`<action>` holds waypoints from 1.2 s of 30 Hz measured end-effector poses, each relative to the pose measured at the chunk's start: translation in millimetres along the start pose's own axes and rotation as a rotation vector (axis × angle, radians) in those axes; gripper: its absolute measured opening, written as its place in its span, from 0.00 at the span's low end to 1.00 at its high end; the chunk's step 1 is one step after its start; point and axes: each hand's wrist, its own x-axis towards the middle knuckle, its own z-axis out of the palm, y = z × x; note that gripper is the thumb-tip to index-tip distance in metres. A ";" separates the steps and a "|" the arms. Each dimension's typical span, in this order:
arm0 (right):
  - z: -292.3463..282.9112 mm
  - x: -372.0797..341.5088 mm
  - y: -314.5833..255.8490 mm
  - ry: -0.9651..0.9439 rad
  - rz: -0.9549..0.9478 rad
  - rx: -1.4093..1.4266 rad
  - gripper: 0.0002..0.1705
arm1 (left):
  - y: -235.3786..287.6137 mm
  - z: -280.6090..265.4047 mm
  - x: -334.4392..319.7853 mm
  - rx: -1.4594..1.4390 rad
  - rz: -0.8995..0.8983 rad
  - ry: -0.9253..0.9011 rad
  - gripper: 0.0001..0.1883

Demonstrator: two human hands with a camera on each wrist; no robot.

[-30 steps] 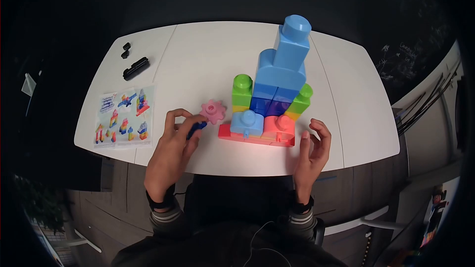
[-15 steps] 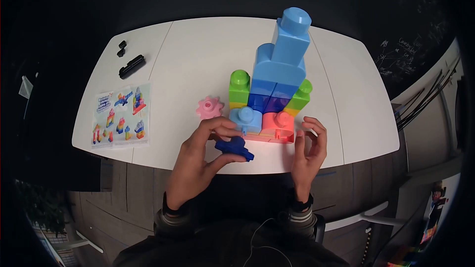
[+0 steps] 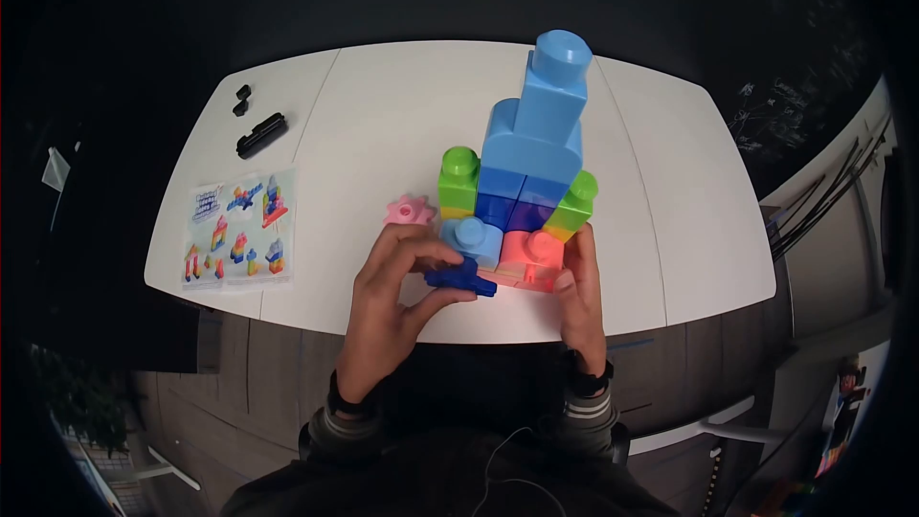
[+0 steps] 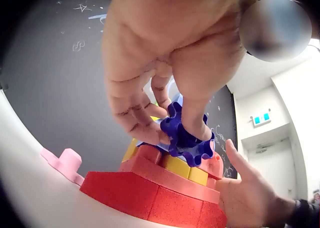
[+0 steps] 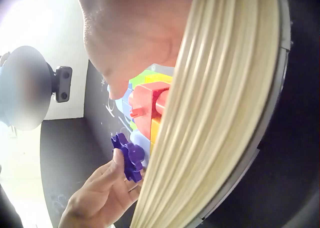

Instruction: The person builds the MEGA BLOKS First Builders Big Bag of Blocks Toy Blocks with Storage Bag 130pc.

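Observation:
My left hand (image 3: 383, 297) pinches a dark blue toy gear (image 3: 459, 278) between thumb and fingers, just in front of a block tower. In the left wrist view, the thumb goes into the hollow side of the gear (image 4: 175, 133). Behind the gear sits a light blue block (image 3: 469, 241) with a small peg on its front. A matching red block (image 3: 531, 251) stands beside it. Both rest on a red base (image 4: 125, 193). Along the base's right end lies my right hand (image 3: 582, 302), its fingers fairly straight and its thumb near the front corner.
Light blue blocks (image 3: 536, 144) rise tall at the back, flanked by green ones (image 3: 459, 182). A pink gear (image 3: 409, 211) lies left of the tower. Farther left are a picture sheet (image 3: 239, 230) and a black cylindrical object (image 3: 261, 135). The table's front edge is close to my wrists.
My left hand has carried the dark blue gear rightward from beside the pink gear to the front of the tower. My right hand has moved in against the base, and the tower has shifted slightly left.

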 end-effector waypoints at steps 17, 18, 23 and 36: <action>2.2 -2.2 -15.2 -0.108 0.130 -0.091 0.49 | -13.1 -39.9 26.3 -0.092 -0.223 -0.370 0.70; 2.7 -2.1 -14.3 -0.106 0.111 -0.093 0.49 | -12.9 -40.3 25.8 -0.143 -0.301 -0.384 0.69; 3.5 -2.7 -18.2 -0.098 0.144 -0.138 0.49 | -16.5 -37.0 17.8 -0.279 -0.240 -0.307 0.67; -1.8 -11.7 -8.8 -0.059 0.247 -0.080 0.49 | -15.1 -36.0 12.2 -0.166 -0.074 -0.240 0.65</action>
